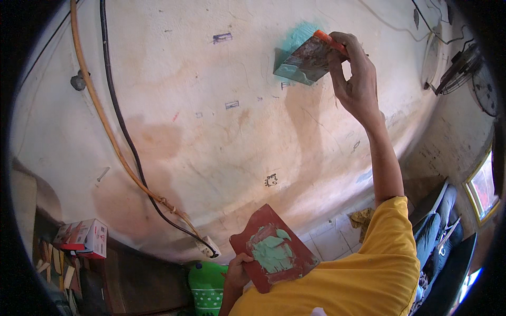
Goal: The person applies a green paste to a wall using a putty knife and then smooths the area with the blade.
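Note:
My right hand (354,79) is raised to the wall (174,79), gripping a wide metal scraper (303,63) by its orange handle. The tilted blade lies against a fresh mint-green patch of paste (301,32). At the bottom centre my left hand (238,271) grips a dark red, flat board (250,229) by its left edge, close to my body. A pile of mint-green paste (273,255) sits on the board.
Orange and black cables (124,131) run down to an outlet (205,246). At left are a red-and-white box (87,239) and wooden sticks (58,266). A green dotted item (205,289) is below. At right are a wall fan (479,84), piled clothes (440,221) and a framed panel (480,195).

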